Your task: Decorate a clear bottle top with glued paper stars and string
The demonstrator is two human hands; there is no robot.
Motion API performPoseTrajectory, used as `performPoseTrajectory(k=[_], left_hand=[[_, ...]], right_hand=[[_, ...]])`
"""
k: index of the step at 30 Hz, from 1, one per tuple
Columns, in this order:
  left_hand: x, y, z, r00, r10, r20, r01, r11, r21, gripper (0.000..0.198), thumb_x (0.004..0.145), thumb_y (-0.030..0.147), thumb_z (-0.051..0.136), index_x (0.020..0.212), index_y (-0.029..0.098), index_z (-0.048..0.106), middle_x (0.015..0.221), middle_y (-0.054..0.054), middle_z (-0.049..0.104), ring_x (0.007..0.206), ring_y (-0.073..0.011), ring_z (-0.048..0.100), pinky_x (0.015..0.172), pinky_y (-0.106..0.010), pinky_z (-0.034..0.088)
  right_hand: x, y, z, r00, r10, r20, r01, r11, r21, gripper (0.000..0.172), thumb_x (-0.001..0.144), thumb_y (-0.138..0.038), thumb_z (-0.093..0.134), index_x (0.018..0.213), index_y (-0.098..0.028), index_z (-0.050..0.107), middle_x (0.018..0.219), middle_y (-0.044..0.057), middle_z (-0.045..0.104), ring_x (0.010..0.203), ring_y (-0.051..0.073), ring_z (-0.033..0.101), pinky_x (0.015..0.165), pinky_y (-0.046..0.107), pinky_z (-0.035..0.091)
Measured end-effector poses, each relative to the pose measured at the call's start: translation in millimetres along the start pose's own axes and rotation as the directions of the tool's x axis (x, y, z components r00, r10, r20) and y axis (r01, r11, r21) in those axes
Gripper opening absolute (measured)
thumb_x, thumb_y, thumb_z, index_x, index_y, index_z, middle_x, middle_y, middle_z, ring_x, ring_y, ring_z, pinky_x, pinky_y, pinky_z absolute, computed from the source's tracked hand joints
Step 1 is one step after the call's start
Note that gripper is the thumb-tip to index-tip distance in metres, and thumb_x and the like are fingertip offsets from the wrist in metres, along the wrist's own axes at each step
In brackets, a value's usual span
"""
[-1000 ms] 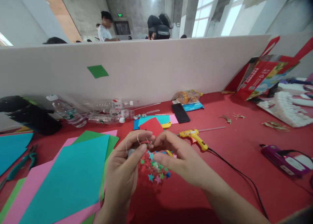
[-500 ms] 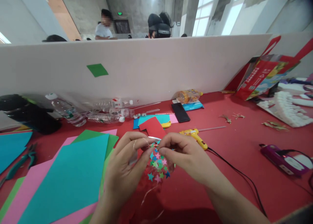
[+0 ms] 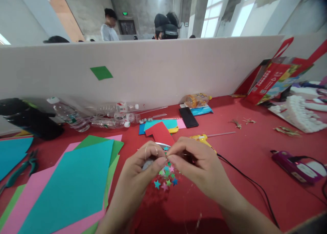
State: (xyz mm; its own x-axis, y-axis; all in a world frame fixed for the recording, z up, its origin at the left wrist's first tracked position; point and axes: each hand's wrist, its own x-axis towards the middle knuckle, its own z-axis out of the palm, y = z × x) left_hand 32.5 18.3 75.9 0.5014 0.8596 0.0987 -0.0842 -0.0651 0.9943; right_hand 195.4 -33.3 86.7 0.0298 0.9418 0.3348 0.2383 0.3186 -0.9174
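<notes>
My left hand (image 3: 139, 174) and my right hand (image 3: 196, 166) meet fingertip to fingertip just above the red table (image 3: 242, 149). Both are closed in a pinch at the top of a small clear ball (image 3: 166, 179) filled with coloured paper stars. The left hand's fingers curl round the ball's left side. My right thumb and forefinger nip a thin pale thread at the ball's top, and a faint strand of it trails down toward the table's front edge. Most of the ball is hidden behind the fingers.
Teal, pink and green paper sheets (image 3: 76, 186) lie at the left, with pliers (image 3: 22, 169) beyond them. A yellow glue gun (image 3: 201, 137) and its black cord sit behind my right hand. Plastic bottles (image 3: 68, 116), a black phone (image 3: 188, 117), a purple device (image 3: 296, 164) and a white partition (image 3: 178, 67) surround the spot.
The ball has been turned between my hands and now sits lower. My fingertips have closed together at its top, and the loose thread has shifted from the left fingers toward the front.
</notes>
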Motion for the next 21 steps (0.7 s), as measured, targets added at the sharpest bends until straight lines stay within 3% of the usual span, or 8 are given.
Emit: performPoseTrajectory(k=[3,6,9,11,14,17,19,21], left_hand=[[1.6,-4.4,-1.0,0.923,-0.264,0.28,0.357,0.861,-0.363,0.014,0.077,0.029,0.066,0.071,0.017,0.063,0.062,0.001,0.044,0.055,-0.0098,0.035,0.053,-0.023,0.032],[2.5,-6.5,0.8,0.872,-0.285,0.399,0.452,0.781,-0.431,0.015,0.078,0.028,0.065,0.069,0.016,0.061,0.06,0.001,0.044,0.053,-0.0093,0.033,0.049,-0.023,0.028],[1.8,-5.9,6.6,0.981,-0.166,0.104,0.188,0.949,-0.253,0.009,0.079,0.025,0.067,0.073,0.02,0.063,0.063,0.001,0.05,0.056,-0.0111,0.041,0.052,-0.024,0.033],[0.4,-5.8,11.1,0.986,0.093,-0.136,-0.082,0.993,0.081,0.008,0.076,0.019,0.071,0.076,0.024,0.064,0.067,0.002,0.054,0.061,-0.0125,0.047,0.056,-0.025,0.037],[-1.6,-8.8,14.3,0.819,0.55,-0.162,-0.369,0.722,0.585,0.022,0.072,0.008,0.072,0.082,0.026,0.066,0.076,0.001,0.06,0.071,-0.015,0.055,0.066,-0.027,0.043],[-1.3,-14.4,11.9,0.666,0.746,-0.015,-0.475,0.44,0.762,0.034,0.07,0.0,0.07,0.092,0.026,0.066,0.082,-0.001,0.064,0.078,-0.0166,0.058,0.073,-0.028,0.045],[0.6,-16.4,8.8,0.626,0.779,0.031,-0.503,0.372,0.78,0.036,0.07,-0.001,0.07,0.095,0.025,0.066,0.084,-0.002,0.064,0.078,-0.0167,0.059,0.073,-0.029,0.047],[3.5,-15.5,5.9,0.637,0.77,0.044,-0.512,0.378,0.771,0.029,0.073,0.001,0.069,0.093,0.022,0.066,0.083,-0.002,0.064,0.076,-0.0161,0.059,0.071,-0.029,0.048]], right_hand=[[0.6,0.7,-5.4,0.992,-0.103,0.079,0.106,0.994,-0.039,0.009,0.088,-0.02,0.061,0.082,-0.023,0.066,0.071,-0.004,0.06,0.063,0.009,0.053,0.058,0.022,0.042],[3.0,0.7,-8.5,0.986,-0.114,0.125,0.119,0.993,-0.027,0.01,0.089,-0.019,0.059,0.081,-0.022,0.066,0.073,-0.002,0.062,0.066,0.011,0.056,0.062,0.024,0.045],[5.8,0.2,-5.1,1.0,0.008,0.007,-0.007,1.0,-0.018,0.013,0.085,-0.017,0.058,0.073,-0.02,0.062,0.064,-0.004,0.056,0.055,0.009,0.048,0.049,0.022,0.038],[7.3,0.2,0.4,0.992,0.094,-0.079,-0.092,0.995,0.026,0.014,0.081,-0.016,0.058,0.068,-0.02,0.058,0.057,-0.005,0.051,0.049,0.008,0.043,0.044,0.021,0.032],[8.2,1.0,9.2,0.978,0.168,-0.126,-0.153,0.981,0.121,0.014,0.077,-0.017,0.058,0.064,-0.02,0.054,0.053,-0.007,0.047,0.047,0.008,0.041,0.042,0.02,0.031],[7.9,3.1,13.9,0.966,0.222,-0.134,-0.192,0.96,0.205,0.014,0.076,-0.02,0.06,0.064,-0.02,0.054,0.053,-0.007,0.047,0.048,0.007,0.041,0.043,0.02,0.031],[8.3,5.5,13.7,0.959,0.25,-0.13,-0.21,0.942,0.262,0.014,0.077,-0.021,0.061,0.064,-0.019,0.055,0.054,-0.007,0.046,0.048,0.007,0.038,0.043,0.02,0.03],[9.4,8.6,11.8,0.96,0.259,-0.103,-0.215,0.924,0.316,0.015,0.079,-0.023,0.062,0.065,-0.019,0.056,0.052,-0.008,0.043,0.046,0.006,0.034,0.042,0.02,0.028]])
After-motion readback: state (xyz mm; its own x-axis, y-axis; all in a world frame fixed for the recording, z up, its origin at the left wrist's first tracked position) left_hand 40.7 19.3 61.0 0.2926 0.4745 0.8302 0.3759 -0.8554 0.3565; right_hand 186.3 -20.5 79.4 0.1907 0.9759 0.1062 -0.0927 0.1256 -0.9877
